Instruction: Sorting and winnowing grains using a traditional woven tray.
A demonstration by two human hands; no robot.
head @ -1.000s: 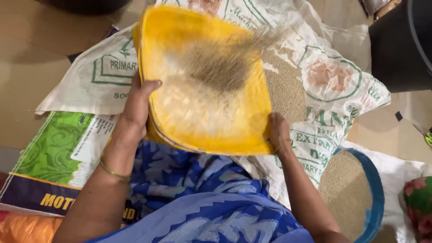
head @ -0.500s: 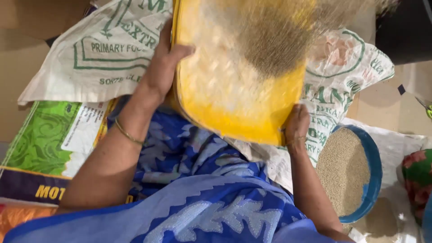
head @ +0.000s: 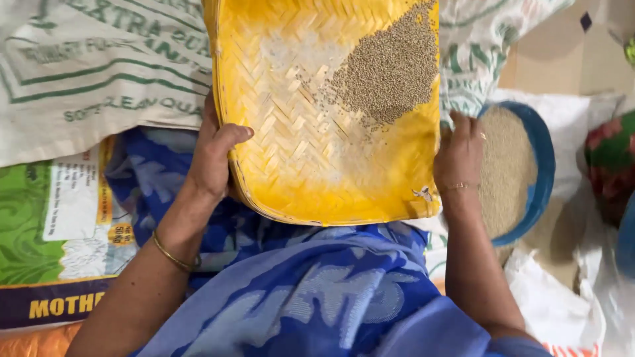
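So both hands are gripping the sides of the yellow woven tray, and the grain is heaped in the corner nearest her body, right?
Not quite. The head view shows the left hand and right hand gripping the sides of the yellow woven tray, but the grain is heaped toward the far right corner, away from her body. The near part of the tray is almost bare.
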